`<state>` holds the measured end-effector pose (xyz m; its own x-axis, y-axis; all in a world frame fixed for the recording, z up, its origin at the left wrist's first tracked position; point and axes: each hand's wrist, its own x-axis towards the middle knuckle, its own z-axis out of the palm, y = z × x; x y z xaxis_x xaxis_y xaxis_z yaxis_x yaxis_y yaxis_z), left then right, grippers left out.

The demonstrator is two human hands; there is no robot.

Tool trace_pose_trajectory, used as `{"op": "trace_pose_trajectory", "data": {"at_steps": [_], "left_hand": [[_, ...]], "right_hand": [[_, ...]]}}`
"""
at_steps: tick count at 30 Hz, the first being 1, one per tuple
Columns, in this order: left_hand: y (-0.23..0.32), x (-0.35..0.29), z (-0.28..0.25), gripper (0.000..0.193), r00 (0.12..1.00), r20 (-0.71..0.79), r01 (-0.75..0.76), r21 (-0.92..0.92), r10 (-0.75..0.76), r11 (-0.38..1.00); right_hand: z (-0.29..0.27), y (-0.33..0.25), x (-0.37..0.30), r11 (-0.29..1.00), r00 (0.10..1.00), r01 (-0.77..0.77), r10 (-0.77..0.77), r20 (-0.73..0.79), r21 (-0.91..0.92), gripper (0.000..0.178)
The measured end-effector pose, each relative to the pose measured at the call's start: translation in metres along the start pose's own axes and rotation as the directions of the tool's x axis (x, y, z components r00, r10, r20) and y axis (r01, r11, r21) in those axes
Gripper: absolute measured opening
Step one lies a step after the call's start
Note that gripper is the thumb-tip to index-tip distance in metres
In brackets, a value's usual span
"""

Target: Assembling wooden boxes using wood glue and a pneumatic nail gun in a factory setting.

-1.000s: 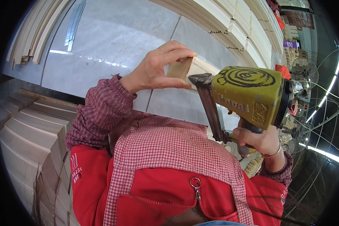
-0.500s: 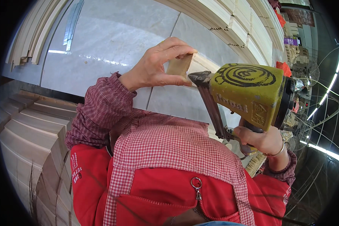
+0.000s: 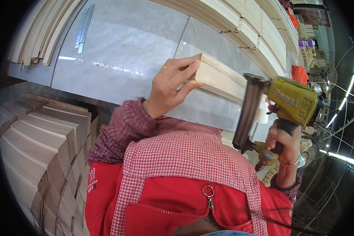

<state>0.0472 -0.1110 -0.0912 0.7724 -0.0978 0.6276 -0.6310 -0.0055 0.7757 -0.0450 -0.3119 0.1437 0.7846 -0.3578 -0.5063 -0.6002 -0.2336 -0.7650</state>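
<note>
A long pale wooden piece (image 3: 222,80), box-like in shape, lies over the table with its near-left end in my left hand (image 3: 171,84). My left thumb and fingers grip that end from two sides, closed on it. In my right hand (image 3: 285,139) is a yellow-green nail gun (image 3: 293,98), my fingers wrapped round its dark handle. The gun's nose and long dark magazine stand to the right of the wooden piece, apart from my left hand. The piece's far-right end is partly hidden behind the magazine.
A grey marbled table (image 3: 122,43) spreads under the work. Strips of metal staples or nails (image 3: 84,29) lie at its upper left. Wooden strips (image 3: 41,35) lie at the left, more wooden boards (image 3: 259,33) at the far right. Stacked wooden pieces (image 3: 39,137) stand below left. A red bag (image 3: 299,74) sits right.
The nail gun has moved right and turned, away from the wooden piece's end. My left hand has shifted down slightly, and the long piece now shows more fully.
</note>
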Motion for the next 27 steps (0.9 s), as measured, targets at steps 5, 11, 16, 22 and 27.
{"op": "trace_pose_trajectory", "data": {"at_steps": [5, 11, 16, 22, 27], "left_hand": [[-0.002, -0.017, 0.002, 0.048, 0.989, -0.056, -0.129, 0.139, 0.138, 0.982], [0.012, -0.011, -0.005, 0.057, 0.988, -0.059, -0.122, 0.266, 0.143, 0.956], [0.010, 0.003, 0.003, 0.067, 0.990, -0.008, 0.141, 0.251, -0.144, 0.958], [0.021, 0.040, 0.002, 0.066, 0.894, 0.093, 0.406, 0.241, -0.438, 0.881], [0.024, 0.083, -0.006, 0.062, 0.542, 0.233, 0.556, 0.621, -0.807, 0.553]], "right_hand": [[-0.046, 0.035, -0.010, 0.988, 0.991, 0.038, -0.018, -0.132, 0.147, 0.027], [-0.128, 0.099, -0.014, 0.979, 0.917, 0.098, -0.018, -0.398, 0.182, 0.017], [-0.184, 0.146, 0.002, 0.999, 0.798, 0.029, -0.035, -0.601, -0.019, 0.013], [-0.275, 0.232, 0.045, 0.913, 0.823, -0.201, -0.039, -0.566, -0.355, 0.024], [-0.312, 0.309, 0.093, 0.615, 0.730, -0.157, -0.455, -0.510, -0.773, 0.045]]}}
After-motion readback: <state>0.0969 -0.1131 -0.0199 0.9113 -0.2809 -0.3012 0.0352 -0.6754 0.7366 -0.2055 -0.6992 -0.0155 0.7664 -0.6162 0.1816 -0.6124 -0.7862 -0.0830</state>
